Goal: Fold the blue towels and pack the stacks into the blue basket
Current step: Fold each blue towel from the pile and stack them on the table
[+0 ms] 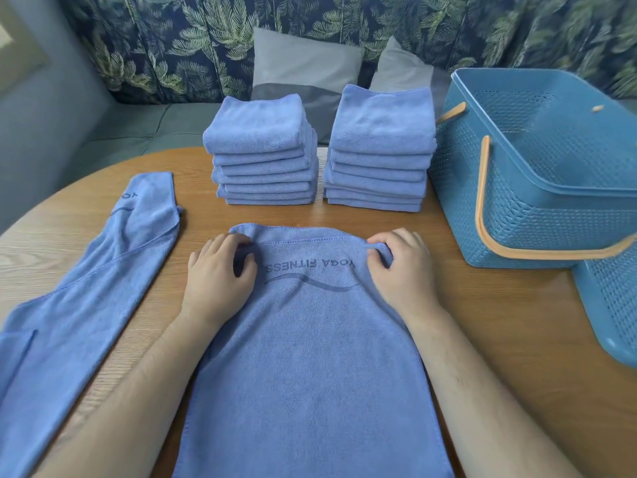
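Folding is judged mostly done: two stacks of folded blue microfibre towels (pixel 262 150) (pixel 379 150) are set at the wooden table's (pixel 482 322) far edge. A flat blue printed towel (pixel 310 357) at the near edge is pinched at its far corners by the left hand (pixel 220 274) and right hand (pixel 403 270). A second loose blue towel (pixel 96 288) is left unfolded at the left edge. The perforated blue plastic basket (pixel 517 201) at the right edge is not yet packed.

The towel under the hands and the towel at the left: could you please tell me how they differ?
The centre towel is gripped at its far corners by the left hand and right hand; the left towel lies untouched. The centre towel lies straight, the left towel slanted and rumpled. Both are blue and printed.
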Action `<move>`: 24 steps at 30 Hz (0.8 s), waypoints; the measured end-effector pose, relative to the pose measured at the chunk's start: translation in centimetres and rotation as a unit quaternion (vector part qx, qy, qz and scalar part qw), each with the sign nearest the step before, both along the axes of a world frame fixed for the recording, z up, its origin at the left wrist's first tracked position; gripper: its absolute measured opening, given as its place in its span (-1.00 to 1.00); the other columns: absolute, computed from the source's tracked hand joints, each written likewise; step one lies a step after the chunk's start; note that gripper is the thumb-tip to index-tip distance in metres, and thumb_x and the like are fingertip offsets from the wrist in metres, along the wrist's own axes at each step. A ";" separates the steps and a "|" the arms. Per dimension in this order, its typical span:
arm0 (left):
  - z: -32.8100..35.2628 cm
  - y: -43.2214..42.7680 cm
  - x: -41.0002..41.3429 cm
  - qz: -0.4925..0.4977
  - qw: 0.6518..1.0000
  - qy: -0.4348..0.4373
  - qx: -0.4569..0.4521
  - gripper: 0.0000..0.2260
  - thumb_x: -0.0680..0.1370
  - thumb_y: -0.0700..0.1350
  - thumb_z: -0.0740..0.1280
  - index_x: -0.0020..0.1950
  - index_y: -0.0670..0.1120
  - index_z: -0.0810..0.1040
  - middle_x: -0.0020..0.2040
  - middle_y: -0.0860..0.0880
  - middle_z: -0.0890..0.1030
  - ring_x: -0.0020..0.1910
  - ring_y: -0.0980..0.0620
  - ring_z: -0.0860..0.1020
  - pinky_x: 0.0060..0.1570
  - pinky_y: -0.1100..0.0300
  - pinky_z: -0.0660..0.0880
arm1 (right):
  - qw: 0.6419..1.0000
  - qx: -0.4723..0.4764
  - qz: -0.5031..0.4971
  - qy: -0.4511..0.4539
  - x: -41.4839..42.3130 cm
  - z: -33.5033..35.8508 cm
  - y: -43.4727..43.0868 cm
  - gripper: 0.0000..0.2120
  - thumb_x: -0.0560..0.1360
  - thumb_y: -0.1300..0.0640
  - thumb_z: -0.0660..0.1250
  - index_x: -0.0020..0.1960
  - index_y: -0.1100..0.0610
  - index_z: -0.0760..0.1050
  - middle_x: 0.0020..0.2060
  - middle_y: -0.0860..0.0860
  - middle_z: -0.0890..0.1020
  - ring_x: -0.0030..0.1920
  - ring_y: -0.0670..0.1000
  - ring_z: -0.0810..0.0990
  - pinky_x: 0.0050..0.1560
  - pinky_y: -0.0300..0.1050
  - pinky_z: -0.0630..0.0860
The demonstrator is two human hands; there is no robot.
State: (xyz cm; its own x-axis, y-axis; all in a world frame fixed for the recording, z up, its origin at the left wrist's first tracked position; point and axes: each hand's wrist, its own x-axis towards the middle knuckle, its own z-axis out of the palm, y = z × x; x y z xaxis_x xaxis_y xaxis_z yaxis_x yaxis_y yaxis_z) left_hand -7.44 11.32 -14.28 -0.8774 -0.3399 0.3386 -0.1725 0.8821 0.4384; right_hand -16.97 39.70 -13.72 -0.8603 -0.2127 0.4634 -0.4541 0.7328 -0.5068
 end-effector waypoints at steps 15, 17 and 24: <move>-0.1 -0.2 -0.1 -0.003 1.000 -0.002 0.002 -0.84 0.51 -0.10 0.37 0.08 0.04 0.57 0.07 0.12 0.54 0.16 0.02 0.49 0.09 0.09 0.26 | 0.985 -0.156 0.068 -0.010 0.0 0.5 0.3 -0.95 0.53 0.35 0.41 -0.02 0.28 0.62 0.12 0.06 0.63 0.33 0.01 0.54 0.37 -0.18 0.41; -0.1 -0.3 -0.2 -0.006 1.000 -0.001 0.002 -0.84 0.50 -0.11 0.38 0.08 0.04 0.56 0.07 0.11 0.53 0.14 0.01 0.51 0.07 0.08 0.29 | 0.988 -0.142 0.058 0.002 0.0 0.5 0.2 -0.97 0.51 0.35 0.43 -0.06 0.27 0.63 0.19 0.07 0.61 0.42 0.05 0.44 0.46 -0.19 0.30; -0.3 -0.6 -0.3 0.000 1.000 -0.004 0.017 -0.83 0.49 -0.12 0.41 0.07 -0.01 0.59 0.03 0.07 0.46 0.12 -0.01 0.48 0.12 0.06 0.31 | 0.991 -0.116 0.070 -0.005 -0.4 0.2 0.4 -0.95 0.55 0.27 0.39 -0.03 0.15 0.60 -0.11 -0.04 0.61 -0.07 -0.13 0.51 0.04 -0.43 0.35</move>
State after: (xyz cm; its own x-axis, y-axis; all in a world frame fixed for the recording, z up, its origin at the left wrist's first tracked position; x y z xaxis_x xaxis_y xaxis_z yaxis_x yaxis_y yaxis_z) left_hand -7.70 10.74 -14.54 -0.8805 -0.3501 0.3196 -0.1757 0.8672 0.4658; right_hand -17.37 40.09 -13.55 -0.8341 -0.2197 0.5059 -0.5380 0.5260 -0.6586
